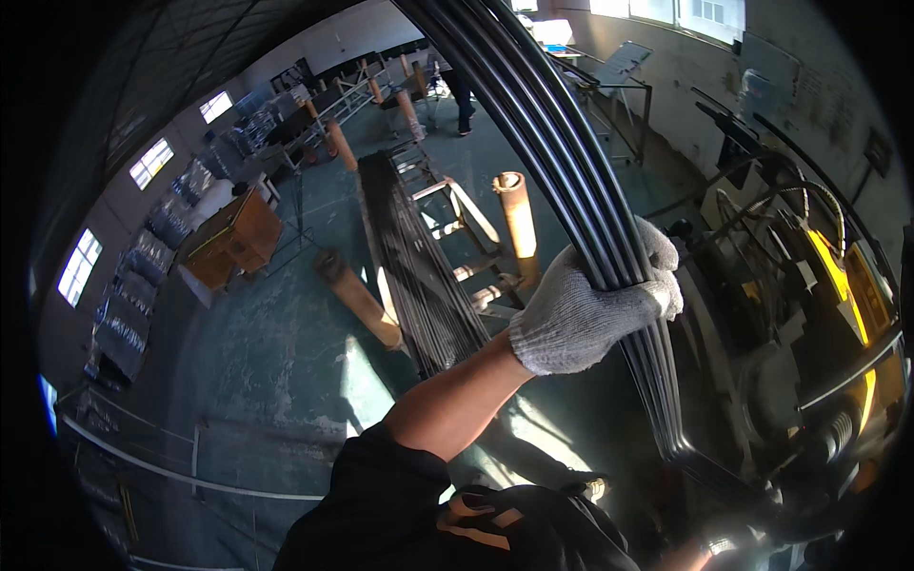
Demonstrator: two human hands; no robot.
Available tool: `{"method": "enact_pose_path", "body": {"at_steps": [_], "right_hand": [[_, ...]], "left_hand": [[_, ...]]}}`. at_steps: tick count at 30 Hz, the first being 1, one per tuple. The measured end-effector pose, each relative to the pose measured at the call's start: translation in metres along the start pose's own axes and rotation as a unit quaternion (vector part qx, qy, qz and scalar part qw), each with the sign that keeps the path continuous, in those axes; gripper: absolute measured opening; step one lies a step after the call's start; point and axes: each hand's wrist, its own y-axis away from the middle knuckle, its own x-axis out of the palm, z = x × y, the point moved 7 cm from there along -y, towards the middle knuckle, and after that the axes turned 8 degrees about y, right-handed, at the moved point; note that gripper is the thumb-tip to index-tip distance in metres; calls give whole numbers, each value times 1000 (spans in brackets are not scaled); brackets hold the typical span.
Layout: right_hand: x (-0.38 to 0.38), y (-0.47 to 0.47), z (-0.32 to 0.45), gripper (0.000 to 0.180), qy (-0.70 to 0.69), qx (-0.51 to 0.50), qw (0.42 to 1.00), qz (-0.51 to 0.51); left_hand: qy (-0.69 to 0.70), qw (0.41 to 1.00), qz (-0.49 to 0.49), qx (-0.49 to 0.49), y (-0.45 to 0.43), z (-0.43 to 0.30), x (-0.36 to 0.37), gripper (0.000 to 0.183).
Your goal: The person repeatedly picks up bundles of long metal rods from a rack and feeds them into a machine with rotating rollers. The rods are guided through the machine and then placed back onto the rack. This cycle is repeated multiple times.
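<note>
My left hand (600, 303), in a grey knitted glove, is closed around several long dark metal tubes (543, 135) held side by side. They run from the top edge down past my palm and bend sharply at the lower right. Low at the right, my right hand (732, 542) is dim and partly cut off near the far end of the bent tubes; whether it grips them cannot be made out. A stack of long dark tubes or rods (421, 285) lies left of my left wrist on a metal frame (468, 221).
Upright rust-brown cylindrical posts (518, 221) (360, 303) stand beside the stack. A yellow machine with hoses (842, 285) is at the right. A wooden desk (239, 239) and wrapped bundles (125, 321) are at the left. Another person's legs (460, 96) show farther back.
</note>
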Motion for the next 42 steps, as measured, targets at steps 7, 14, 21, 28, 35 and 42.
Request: {"method": "enact_pose_path", "body": {"at_steps": [7, 14, 21, 28, 35, 42], "right_hand": [[196, 174, 146, 46, -99, -33, 951, 292], [279, 377, 295, 36, -196, -55, 830, 519], [279, 504, 468, 28, -342, -93, 666, 656], [99, 754, 808, 30, -416, -359, 562, 618], [-105, 884, 826, 26, -715, -429, 313, 455], [-15, 981, 474, 24, -478, -518, 65, 706]], "left_hand": [[-52, 952, -280, 114, 247, -184, -145, 29], [-187, 758, -566, 265, 491, -326, -131, 27], [-145, 610, -657, 418, 660, -437, -110, 22], [-118, 560, -572, 587, 879, -586, -94, 9], [-245, 551, -533, 593, 991, -699, -51, 34], [-201, 666, -577, 429, 940, -534, -108, 39]]}}
